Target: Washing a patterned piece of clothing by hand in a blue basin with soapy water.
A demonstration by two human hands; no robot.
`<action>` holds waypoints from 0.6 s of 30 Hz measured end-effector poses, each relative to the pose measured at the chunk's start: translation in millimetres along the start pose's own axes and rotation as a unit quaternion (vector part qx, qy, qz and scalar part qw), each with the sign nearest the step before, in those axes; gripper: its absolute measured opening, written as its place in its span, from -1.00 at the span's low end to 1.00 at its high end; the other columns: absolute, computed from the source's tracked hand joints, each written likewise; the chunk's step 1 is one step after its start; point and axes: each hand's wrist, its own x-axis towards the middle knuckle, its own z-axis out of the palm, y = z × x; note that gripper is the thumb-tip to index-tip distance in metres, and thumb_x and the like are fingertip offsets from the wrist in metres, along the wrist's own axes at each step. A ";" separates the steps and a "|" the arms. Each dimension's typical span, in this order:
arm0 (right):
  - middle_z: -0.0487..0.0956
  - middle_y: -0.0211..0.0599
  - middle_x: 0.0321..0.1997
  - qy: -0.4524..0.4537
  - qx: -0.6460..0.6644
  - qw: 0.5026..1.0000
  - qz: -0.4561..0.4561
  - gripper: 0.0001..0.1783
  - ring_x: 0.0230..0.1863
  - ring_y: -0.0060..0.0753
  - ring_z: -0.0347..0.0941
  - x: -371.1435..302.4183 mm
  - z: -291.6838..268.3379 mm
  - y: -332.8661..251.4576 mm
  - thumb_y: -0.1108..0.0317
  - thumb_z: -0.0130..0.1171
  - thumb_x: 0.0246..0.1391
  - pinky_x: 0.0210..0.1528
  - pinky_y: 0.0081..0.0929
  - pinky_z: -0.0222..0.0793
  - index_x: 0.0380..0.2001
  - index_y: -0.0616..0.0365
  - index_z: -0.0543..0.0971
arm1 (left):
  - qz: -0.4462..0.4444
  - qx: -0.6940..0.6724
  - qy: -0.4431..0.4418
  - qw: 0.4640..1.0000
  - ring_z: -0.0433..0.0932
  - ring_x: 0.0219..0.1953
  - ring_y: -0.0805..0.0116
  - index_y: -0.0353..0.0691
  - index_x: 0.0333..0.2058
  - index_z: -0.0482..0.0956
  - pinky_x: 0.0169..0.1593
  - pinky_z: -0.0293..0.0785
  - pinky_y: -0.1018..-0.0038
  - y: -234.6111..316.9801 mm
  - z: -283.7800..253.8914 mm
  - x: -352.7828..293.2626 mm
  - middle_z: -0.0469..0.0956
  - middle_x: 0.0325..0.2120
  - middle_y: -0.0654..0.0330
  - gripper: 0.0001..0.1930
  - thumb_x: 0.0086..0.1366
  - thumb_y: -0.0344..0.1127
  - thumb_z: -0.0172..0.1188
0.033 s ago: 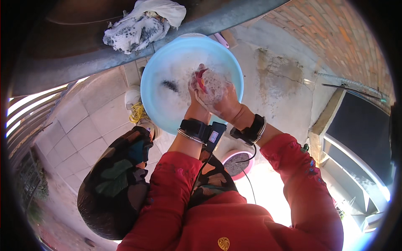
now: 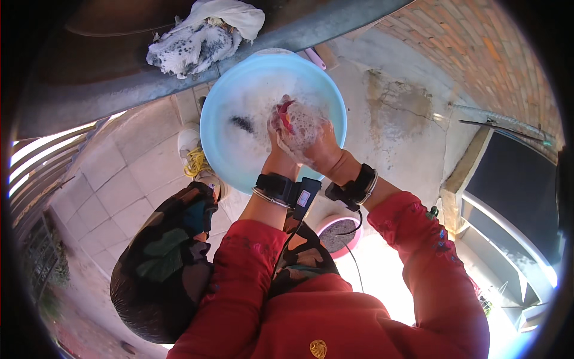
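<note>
Both hands work above the light-blue basin (image 2: 221, 149) so suds fall back in. Left hand (image 2: 278, 134) and right hand (image 2: 317, 149), grips closed, squeeze a soapy red cloth (image 2: 286, 115) between them.

Speckled white cloth (image 2: 197, 42) on grey ledge (image 2: 119, 99); brick wall (image 2: 490, 54) alongside.

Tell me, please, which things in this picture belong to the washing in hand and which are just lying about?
In use:
- light blue basin of suds
- red cloth, held between left hand and right hand
- dark item in the suds

Lying about:
- white speckled cloth on the grey ledge
- pink round thing on the floor
</note>
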 end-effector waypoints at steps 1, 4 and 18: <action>0.58 -0.12 -0.21 0.001 0.001 1.000 0.000 -0.58 -0.21 -0.06 0.52 5.1 -1.1 10.3 0.26 0.24 -0.07 -0.15 -0.37 0.45 -0.10 0.15 0.50 | 0.018 -0.016 0.002 1.000 0.41 0.02 0.12 -0.17 0.05 0.33 0.09 0.35 0.13 -6.0 -4.3 -6.7 0.44 -0.03 0.06 -0.52 0.33 0.05 -0.13; 0.60 -0.08 -0.29 -0.267 0.054 0.942 0.196 -0.62 -0.28 0.01 0.53 21.0 -14.9 71.0 0.16 0.24 -0.09 -0.22 -0.20 0.46 -0.19 0.09 0.56 | 0.080 0.376 0.268 0.883 0.45 -0.03 0.18 -0.16 0.03 0.35 0.05 0.38 0.20 -37.8 21.2 3.2 0.46 -0.07 0.07 -0.58 0.37 -0.01 -0.19; 0.60 -0.16 -0.23 -0.181 0.090 0.955 0.217 -0.64 -0.23 -0.07 0.53 9.2 -12.0 47.4 0.25 0.19 -0.02 -0.20 -0.32 0.45 -0.11 0.08 0.54 | 0.112 0.212 0.293 0.926 0.47 -0.07 0.21 -0.19 0.00 0.39 0.01 0.43 0.34 -37.8 50.2 9.3 0.48 -0.10 0.15 -0.61 0.38 -0.07 -0.17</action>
